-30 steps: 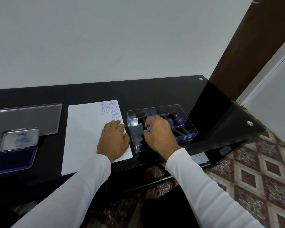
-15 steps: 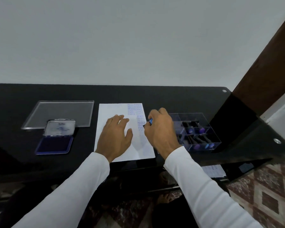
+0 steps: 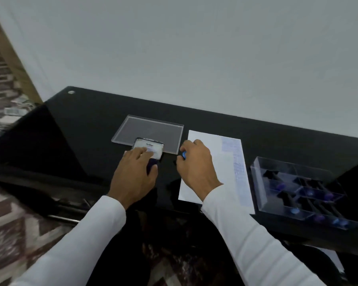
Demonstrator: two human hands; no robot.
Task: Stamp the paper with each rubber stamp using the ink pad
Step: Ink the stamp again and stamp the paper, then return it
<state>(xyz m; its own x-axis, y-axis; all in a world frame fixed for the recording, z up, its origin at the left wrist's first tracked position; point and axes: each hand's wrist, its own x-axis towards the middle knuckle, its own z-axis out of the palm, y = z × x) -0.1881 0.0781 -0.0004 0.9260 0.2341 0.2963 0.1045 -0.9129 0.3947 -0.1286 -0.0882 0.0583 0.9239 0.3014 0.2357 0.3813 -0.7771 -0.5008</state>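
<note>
Stamp (image 3: 183, 155), blue-topped, is sitting pinched in the right hand (image 3: 196, 168) grip, fingers curled round it, hovering between ink pad (image 3: 152, 163) and paper (image 3: 225, 162). Left hand (image 3: 135, 172) is lying flat over the ink pad, fingers straight, touching its open lid (image 3: 151, 147). Paper is lying on the black tabletop (image 3: 91, 131), blue prints down its right edge. Clear box (image 3: 298, 190) of stamps is sitting right of the paper.

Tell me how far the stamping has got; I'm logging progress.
Done: a column of blue imprints runs down the paper. In hand: right hand pinches a blue-topped stamp beside the ink pad, steadied by left hand. Left: stamps in the clear box.
</note>
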